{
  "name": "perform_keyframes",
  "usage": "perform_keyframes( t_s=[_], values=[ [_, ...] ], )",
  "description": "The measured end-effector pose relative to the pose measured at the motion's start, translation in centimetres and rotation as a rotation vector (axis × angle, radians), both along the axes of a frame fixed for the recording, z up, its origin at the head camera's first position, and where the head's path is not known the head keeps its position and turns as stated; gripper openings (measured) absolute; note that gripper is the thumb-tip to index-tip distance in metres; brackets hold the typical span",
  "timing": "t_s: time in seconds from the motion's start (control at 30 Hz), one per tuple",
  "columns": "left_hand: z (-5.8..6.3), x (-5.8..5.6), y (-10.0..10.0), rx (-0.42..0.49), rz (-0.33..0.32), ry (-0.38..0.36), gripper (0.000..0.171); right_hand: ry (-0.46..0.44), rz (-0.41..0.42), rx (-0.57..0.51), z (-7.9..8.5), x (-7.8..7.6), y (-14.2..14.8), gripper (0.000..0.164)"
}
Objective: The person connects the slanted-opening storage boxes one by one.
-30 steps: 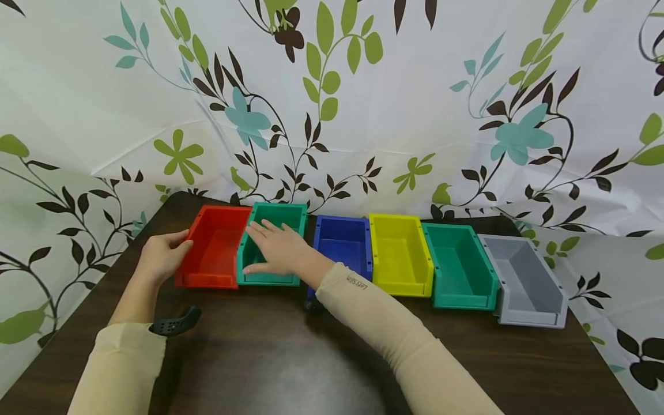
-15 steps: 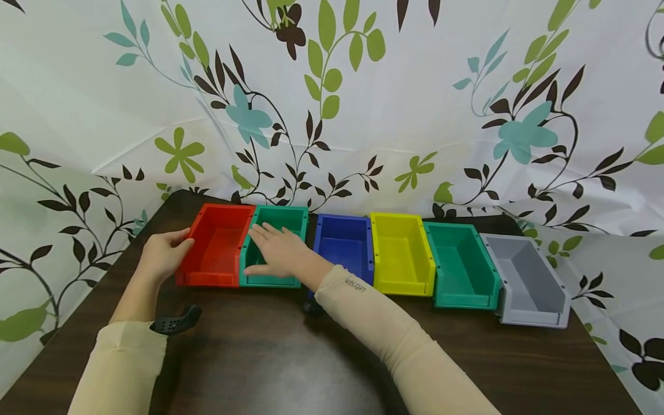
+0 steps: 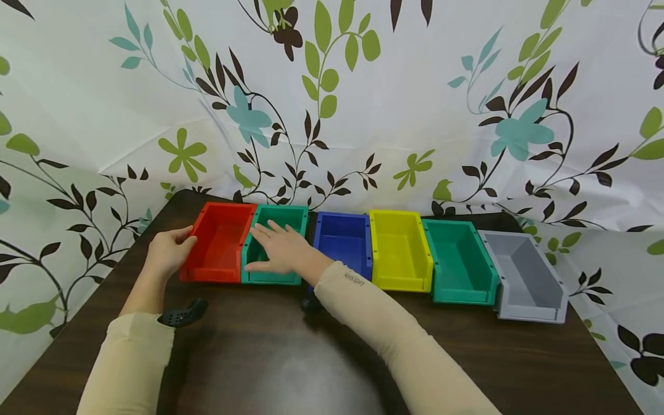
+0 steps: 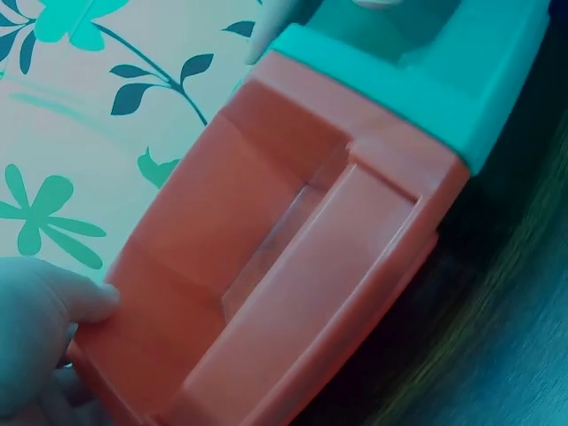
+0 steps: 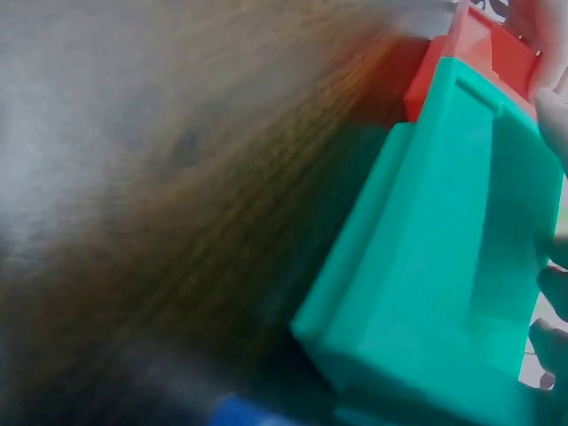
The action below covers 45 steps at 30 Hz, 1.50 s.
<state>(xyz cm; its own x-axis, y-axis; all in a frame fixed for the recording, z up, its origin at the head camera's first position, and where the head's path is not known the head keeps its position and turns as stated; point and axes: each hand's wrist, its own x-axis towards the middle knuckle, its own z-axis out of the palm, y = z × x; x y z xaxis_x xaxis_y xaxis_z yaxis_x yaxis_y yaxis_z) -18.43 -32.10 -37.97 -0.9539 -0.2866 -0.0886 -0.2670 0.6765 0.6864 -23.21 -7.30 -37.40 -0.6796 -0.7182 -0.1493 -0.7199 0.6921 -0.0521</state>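
In the head view, my left hand (image 3: 168, 252) is at the left side of the red bin (image 3: 217, 242). It pinches the bin's side wall, with the thumb (image 4: 93, 300) over the rim in the left wrist view and the other fingers outside. My right hand (image 3: 280, 249) lies with spread, straight fingers over the left green bin (image 3: 272, 278), its fingertips near the wall shared with the red bin. The palm hides much of that bin's inside. Red and green bins stand side by side, touching. Both look empty where their insides show.
Rightward along the row stand a blue bin (image 3: 343, 236), a yellow bin (image 3: 400, 251), a second green bin (image 3: 460, 262) and a grey bin (image 3: 524, 276). All stand on a dark wooden table (image 3: 270, 357). A leaf-patterned cloth (image 3: 415, 86) hangs close behind.
The red bin has shifted slightly right with my left hand. The left green bin's back edge has come slightly nearer me relative to the red one. Both hands keep their poses; the head view shifted slightly.
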Motion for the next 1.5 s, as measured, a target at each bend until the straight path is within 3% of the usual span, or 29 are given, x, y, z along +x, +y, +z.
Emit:
perform_keyframes(
  t_s=[0.2,0.37,0.47,0.57,0.67,0.77,0.97,1.17,1.27,1.5],
  values=[
    [-0.7,0.2,1.0,-0.111,0.035,0.092,0.05,-0.062,-0.012,-0.158,-0.3,0.2,1.6,0.079],
    [0.0,-0.2,3.0,-0.189,0.064,0.242,0.052,-0.12,-0.063,-0.359,0.6,0.2,3.5,0.074],
    [0.6,-0.5,4.5,-0.214,0.031,0.317,0.051,-0.196,-0.117,-0.471,1.1,0.2,4.8,0.072],
    [0.8,-0.7,5.8,-0.209,-0.042,0.342,0.052,-0.276,-0.183,-0.573,1.4,0.4,6.2,0.071],
    [0.9,-0.9,6.8,-0.154,-0.115,0.303,0.053,-0.344,-0.257,-0.657,1.8,0.6,7.6,0.069],
    [1.1,-1.3,7.6,-0.094,-0.165,0.207,0.057,-0.415,-0.347,-0.733,2.3,0.7,9.1,0.066],
    [1.3,-2.1,8.7,-0.013,-0.21,0.04,0.06,-0.565,-0.531,-0.905,3.9,0.5,12.3,0.06],
    [1.4,-2.7,9.4,0.005,-0.176,0.005,0.056,-0.792,-0.683,-1.032,5.3,0.3,15.9,0.063],
    [1.4,-2.9,9.6,0.017,-0.156,-0.003,0.054,-0.848,-0.758,-1.041,5.7,0.3,17.9,0.067],
    [1.8,-3.4,9.9,0.023,-0.149,-0.016,0.052,-0.914,-0.848,-1.105,5.5,0.9,20.7,0.067]
  ],
)
